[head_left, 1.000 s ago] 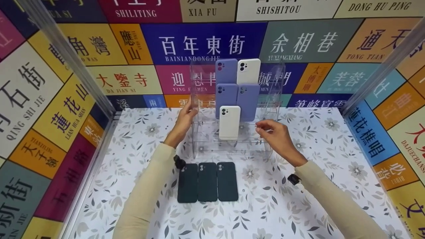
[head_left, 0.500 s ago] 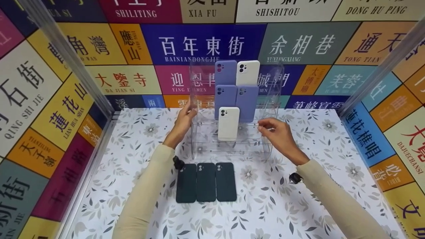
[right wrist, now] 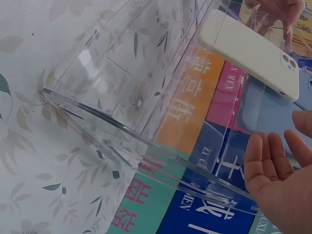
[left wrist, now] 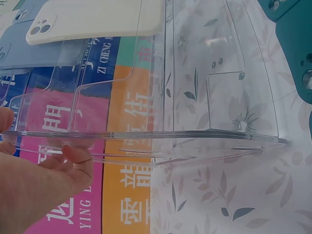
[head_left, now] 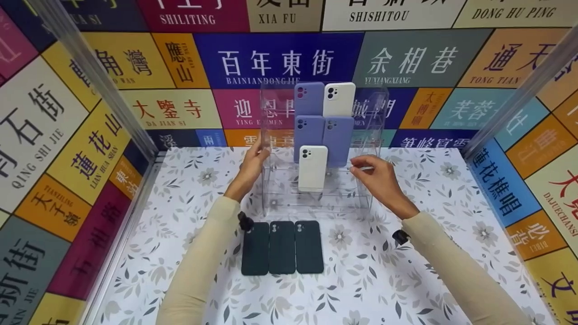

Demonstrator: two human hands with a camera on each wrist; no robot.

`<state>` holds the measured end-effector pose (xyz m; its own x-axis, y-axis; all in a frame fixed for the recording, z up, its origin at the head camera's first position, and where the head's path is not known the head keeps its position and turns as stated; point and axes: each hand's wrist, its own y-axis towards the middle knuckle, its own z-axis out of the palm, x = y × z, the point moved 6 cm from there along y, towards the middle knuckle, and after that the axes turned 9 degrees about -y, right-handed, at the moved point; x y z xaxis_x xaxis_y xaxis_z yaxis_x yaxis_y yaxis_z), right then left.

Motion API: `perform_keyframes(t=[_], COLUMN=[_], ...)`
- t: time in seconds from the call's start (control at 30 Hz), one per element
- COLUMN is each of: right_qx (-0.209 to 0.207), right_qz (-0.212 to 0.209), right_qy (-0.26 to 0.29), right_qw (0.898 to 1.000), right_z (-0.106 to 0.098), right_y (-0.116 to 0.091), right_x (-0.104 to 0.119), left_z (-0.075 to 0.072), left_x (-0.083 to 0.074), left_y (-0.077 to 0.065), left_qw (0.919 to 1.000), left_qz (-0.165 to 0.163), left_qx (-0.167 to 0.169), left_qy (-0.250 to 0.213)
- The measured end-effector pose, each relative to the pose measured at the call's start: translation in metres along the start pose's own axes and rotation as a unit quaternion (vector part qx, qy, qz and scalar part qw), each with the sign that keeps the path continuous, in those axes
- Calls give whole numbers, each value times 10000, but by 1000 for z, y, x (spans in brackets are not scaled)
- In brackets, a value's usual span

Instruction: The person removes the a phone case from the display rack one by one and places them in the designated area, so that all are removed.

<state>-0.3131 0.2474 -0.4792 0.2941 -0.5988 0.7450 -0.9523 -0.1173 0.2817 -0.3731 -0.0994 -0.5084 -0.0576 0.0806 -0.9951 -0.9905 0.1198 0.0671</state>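
Observation:
A clear acrylic tiered display stand (head_left: 280, 203) holds several phone cases. Purple phone cases (head_left: 338, 144) and a white phone case (head_left: 339, 100) fill its upper tiers, and another white phone case (head_left: 311, 174) leans on a lower one. My left hand (head_left: 250, 171) grips the stand's left side panel, its thumb on one face and fingers on the other in the left wrist view. With fingers loosely bent and nothing held, my right hand (head_left: 378, 180) is beside the lower right corner of a purple case. In the right wrist view, its fingertips (right wrist: 256, 146) lie close over that case.
Three dark green phone cases (head_left: 282, 248) lie side by side on the floral tabletop (head_left: 361, 280) in front of the stand. Printed sign walls (head_left: 280, 58) enclose the back and both sides, with metal corner posts (head_left: 97, 72) at left and right.
My right hand has risen slightly beside the purple case. My left hand keeps its grip on the stand, and the cases stay in place.

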Motion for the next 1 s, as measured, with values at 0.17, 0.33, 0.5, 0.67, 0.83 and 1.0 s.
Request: perform_keyframes(t=[0.17, 0.33, 0.5, 0.67, 0.83, 1.0], right_qx=[15, -111, -96, 34, 177, 249], right_qz=[-26, -222, -272, -322, -394, -464], right_qy=[-48, -65, -117, -152, -1, -12], right_qw=[10000, 9997, 9995, 9994, 9991, 9986], right_z=[4, 5, 7, 11, 15, 21], right_y=[1, 5, 8, 11, 20, 25], right_x=[-4, -3, 0, 11, 23, 29], left_z=[0, 0, 0, -1, -2, 0], left_x=[1, 2, 2, 1, 1, 4], left_y=[-1, -1, 2, 2, 1, 3], left_qw=[10000, 9998, 9999, 9999, 9998, 9997], left_qz=[-83, -175, -126, -114, -205, -228], left_qx=[8, -33, -4, 42, 34, 57], left_qy=[-29, -55, 32, 27, 21, 24])
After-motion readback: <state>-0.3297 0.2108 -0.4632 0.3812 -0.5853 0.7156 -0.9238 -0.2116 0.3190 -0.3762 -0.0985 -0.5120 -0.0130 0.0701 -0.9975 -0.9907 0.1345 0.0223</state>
